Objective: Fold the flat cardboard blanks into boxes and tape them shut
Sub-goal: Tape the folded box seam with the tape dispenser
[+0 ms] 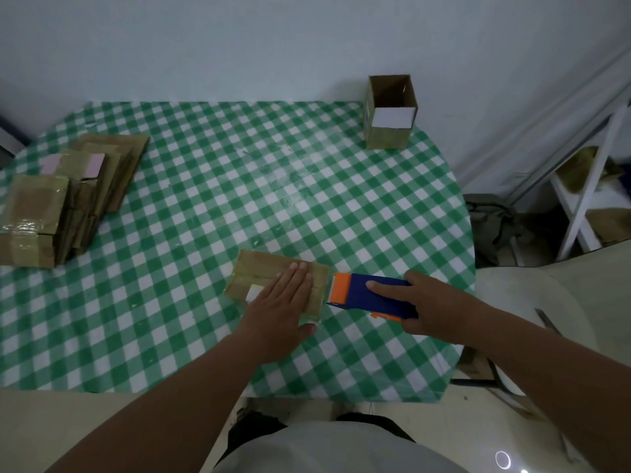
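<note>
Your left hand (285, 302) lies flat, fingers straight, pressing the folded cardboard box (273, 285). Just beside it, your right hand (432, 307) grips the blue-and-orange tape dispenser (365, 295), its orange end touching the box's edge.

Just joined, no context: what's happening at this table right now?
A person is taping a small cardboard box on a table with a green checked cloth. The left hand presses flat on top of the box, while the right hand grips a blue and orange tape dispenser at the box's right edge. A stack of cardboard pieces, some with tape on them, sits at the left of the table, and an open box stands at the far right.
</note>
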